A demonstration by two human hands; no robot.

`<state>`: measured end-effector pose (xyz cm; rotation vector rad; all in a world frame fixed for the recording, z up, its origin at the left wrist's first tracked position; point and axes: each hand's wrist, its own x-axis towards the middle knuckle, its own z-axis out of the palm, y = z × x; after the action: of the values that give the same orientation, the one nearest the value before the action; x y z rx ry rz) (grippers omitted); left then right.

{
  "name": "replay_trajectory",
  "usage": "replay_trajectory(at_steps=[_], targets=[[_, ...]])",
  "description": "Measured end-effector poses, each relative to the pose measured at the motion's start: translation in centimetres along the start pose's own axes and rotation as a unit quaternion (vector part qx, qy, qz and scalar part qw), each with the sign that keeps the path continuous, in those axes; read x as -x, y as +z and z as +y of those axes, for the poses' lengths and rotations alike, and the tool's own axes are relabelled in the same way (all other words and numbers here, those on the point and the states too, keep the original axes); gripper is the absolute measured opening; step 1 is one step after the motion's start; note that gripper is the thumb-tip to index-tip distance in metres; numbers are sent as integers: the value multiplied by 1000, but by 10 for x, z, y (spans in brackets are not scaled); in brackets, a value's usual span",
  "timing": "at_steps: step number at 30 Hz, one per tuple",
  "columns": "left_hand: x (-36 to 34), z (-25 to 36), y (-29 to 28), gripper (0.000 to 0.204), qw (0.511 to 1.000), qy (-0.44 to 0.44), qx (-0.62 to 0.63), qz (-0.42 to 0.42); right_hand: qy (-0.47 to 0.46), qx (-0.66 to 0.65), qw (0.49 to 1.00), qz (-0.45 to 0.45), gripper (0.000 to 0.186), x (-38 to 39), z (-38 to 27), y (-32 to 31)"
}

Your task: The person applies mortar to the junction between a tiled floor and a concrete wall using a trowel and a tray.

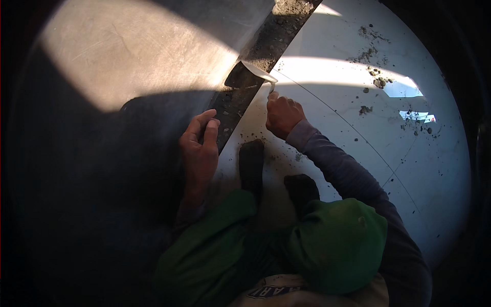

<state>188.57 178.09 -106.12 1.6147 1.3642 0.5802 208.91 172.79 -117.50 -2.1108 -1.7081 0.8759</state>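
Observation:
My right hand (284, 113) is closed round the handle of a pale metal trowel (258, 71), whose blade reaches into a dark, gritty gap (268, 38) running diagonally between a large grey slab (128, 46) and a white tiled floor (348, 143). My left hand (199, 151) is at the slab's edge, lower along that gap, its fingers curled; I cannot make out what, if anything, is between them.
Dirt crumbs (381, 82) and small lumps are scattered over the white tiles. My dark-covered feet (250, 158) stand on them below the gap, under green-clad knees (337, 240). Sunlight crosses the slab and floor, with shade at the left.

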Motion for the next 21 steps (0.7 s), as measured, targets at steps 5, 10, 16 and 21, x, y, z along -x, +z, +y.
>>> replay_trajectory(at_steps=[5, 10, 16, 21], targets=[[-20, -32, -13, 29, 998, -1, 49, 48, -108, -41, 986, -120, 25, 30, -38, 37], [-37, -60, -10, 30, 997, 2, 54, 50, -105, -24, 983, -146, 28, 38, -19, 49], [-78, -129, 25, 27, 996, 22, -64, -61, -101, -112, 974, -169, 24, 87, 21, 3], [-103, -193, 74, 32, 922, 292, -239, -90, -37, -140, 988, -55, 25, 111, 63, -46]])
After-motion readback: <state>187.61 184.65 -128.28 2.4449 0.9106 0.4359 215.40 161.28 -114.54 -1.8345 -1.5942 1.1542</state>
